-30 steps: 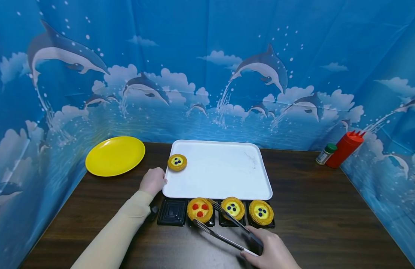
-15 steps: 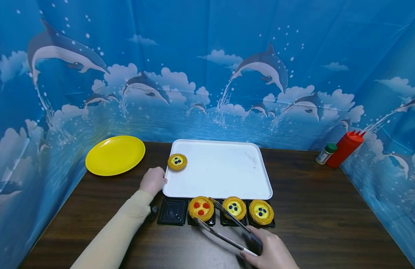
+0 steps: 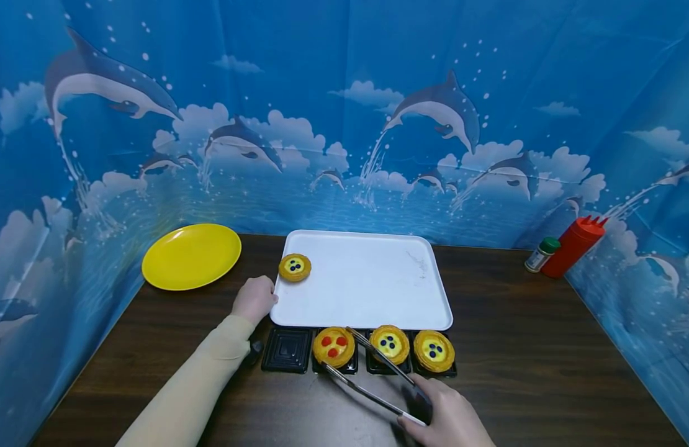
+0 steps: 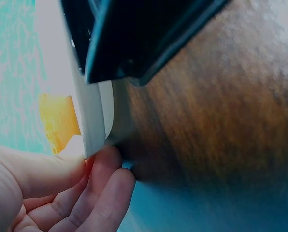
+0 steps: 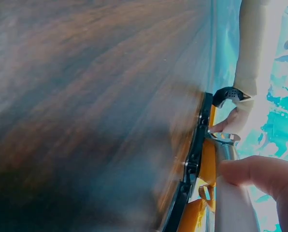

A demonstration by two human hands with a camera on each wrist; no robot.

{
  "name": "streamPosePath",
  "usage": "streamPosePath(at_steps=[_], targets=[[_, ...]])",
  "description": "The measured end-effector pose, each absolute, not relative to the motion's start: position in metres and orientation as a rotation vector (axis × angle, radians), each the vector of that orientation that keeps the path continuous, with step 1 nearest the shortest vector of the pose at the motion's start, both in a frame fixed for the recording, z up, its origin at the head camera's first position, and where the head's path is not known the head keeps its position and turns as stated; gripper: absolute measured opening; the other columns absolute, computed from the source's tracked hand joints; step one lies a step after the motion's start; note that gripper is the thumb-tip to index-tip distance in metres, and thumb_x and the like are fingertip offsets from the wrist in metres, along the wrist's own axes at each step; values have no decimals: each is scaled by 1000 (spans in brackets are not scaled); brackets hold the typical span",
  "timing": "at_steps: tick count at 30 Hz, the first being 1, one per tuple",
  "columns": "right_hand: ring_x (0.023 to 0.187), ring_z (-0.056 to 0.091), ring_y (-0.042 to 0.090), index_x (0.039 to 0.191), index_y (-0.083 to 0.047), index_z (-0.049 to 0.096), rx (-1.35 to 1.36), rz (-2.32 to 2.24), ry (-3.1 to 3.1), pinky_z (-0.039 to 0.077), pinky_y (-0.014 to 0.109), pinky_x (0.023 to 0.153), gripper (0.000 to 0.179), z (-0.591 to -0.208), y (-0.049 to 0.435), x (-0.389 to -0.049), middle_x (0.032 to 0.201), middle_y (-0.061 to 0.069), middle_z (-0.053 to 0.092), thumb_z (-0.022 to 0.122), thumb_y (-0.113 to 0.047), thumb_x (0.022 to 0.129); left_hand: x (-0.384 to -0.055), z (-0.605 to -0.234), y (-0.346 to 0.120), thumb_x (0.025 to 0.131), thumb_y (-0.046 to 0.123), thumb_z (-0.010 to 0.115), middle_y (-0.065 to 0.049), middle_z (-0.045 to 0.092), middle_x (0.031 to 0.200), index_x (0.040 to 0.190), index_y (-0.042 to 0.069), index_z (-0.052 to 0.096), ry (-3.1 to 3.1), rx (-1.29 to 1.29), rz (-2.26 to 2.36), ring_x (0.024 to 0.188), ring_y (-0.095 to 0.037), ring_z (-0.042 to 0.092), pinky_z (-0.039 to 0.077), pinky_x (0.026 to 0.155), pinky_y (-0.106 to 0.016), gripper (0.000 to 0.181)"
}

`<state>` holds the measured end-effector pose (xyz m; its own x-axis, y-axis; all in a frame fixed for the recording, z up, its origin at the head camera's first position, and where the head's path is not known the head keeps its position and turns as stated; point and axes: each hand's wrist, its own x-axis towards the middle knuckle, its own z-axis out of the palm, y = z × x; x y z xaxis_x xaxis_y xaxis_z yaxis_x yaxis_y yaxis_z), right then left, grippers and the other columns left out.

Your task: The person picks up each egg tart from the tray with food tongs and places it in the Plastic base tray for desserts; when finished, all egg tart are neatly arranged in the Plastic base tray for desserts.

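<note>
My left hand (image 3: pixel 255 300) pinches the left rim of a white tray (image 3: pixel 367 285), thumb on top and fingers beneath in the left wrist view. In my right hand (image 3: pixel 447 413) is a pair of metal tongs (image 3: pixel 372 397), spread apart. Their tips lie either side of an egg tart with red toppings (image 3: pixel 334 347), which sits on a small black square holder. Two tarts with dark blue toppings, a nearer one (image 3: pixel 389 345) and a farther right one (image 3: pixel 434 351), rest on similar holders. Another blue-topped tart (image 3: pixel 294 267) lies at the tray's left edge.
A black holder (image 3: pixel 287 351) without a tart stands at the row's left end. A yellow plate (image 3: pixel 191 257) lies at back left. At back right are a red squeeze bottle (image 3: pixel 575 248) and a green-capped shaker (image 3: pixel 542 255). A dolphin-printed curtain (image 3: pixel 344 124) hangs behind the table.
The red-topped tart and the neighbouring blue-topped tart, with their holders, have shifted slightly right. The tong tips stay around the red-topped tart. My left hand keeps its place on the tray.
</note>
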<state>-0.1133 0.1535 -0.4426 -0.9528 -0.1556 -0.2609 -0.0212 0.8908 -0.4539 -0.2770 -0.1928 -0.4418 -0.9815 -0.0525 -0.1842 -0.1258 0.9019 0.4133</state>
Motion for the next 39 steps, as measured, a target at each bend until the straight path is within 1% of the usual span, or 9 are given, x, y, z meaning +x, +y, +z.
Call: streamPosePath(at_steps=[7,15,19,23,27,31,33,37,39], targets=[[93,62,25,120,-8,63,-138,-662,2775,49,55,82,70,-440,154,-114,109,10,66,80,-49,67,-277,-442,-193,89,9,64,-10,65,78,96,-4,68,2907,-133,631,65,-21,54,50,66,-34,16],[91,62,23,119,-8,63,-197,-698,2801,50,52,80,68,-436,156,-114,108,8,67,80,-48,67,-278,-441,-195,89,9,65,-13,66,84,98,-5,68,2915,-129,617,66,-21,55,52,69,-36,17],[88,60,19,119,-8,63,-229,-726,2830,52,46,77,67,-431,158,-113,107,5,66,80,-48,67,-278,-441,-195,89,9,65,-12,66,83,98,-5,68,2909,-132,630,67,-21,55,52,70,-36,17],[78,53,12,120,-10,63,-250,-770,2864,50,33,67,67,-425,159,-116,101,0,66,80,-49,68,-278,-441,-196,89,9,65,-12,66,81,98,-5,68,2905,-144,634,66,-21,55,51,69,-35,16],[72,51,10,121,-10,63,-248,-807,2892,45,24,59,66,-418,163,-124,94,-2,65,80,-47,69,-278,-441,-195,89,9,65,-11,65,78,97,-5,68,2894,-161,625,65,-21,55,51,67,-35,16],[74,56,9,119,-10,64,-272,-848,2917,50,24,65,62,-411,171,-135,94,-2,66,81,-42,69,-279,-441,-194,88,9,65,-10,64,76,98,-5,67,2886,-167,616,65,-21,55,51,67,-35,17],[74,56,10,119,-10,64,-296,-870,2926,50,24,64,62,-406,175,-143,92,-2,66,82,-41,69,-279,-441,-193,88,9,65,-10,64,76,98,-5,67,2886,-166,613,65,-21,55,51,67,-35,17],[69,52,11,121,-7,63,-351,-866,2944,44,22,56,62,-399,182,-159,89,0,64,81,-39,72,-280,-441,-192,89,9,65,-9,63,74,98,-5,68,2881,-164,603,65,-21,55,50,67,-34,17],[67,50,12,123,-4,62,-396,-833,2961,41,23,53,63,-396,186,-167,91,2,65,80,-39,73,-280,-441,-191,89,10,65,-9,63,74,98,-5,68,2875,-167,600,65,-21,55,50,67,-34,17]])
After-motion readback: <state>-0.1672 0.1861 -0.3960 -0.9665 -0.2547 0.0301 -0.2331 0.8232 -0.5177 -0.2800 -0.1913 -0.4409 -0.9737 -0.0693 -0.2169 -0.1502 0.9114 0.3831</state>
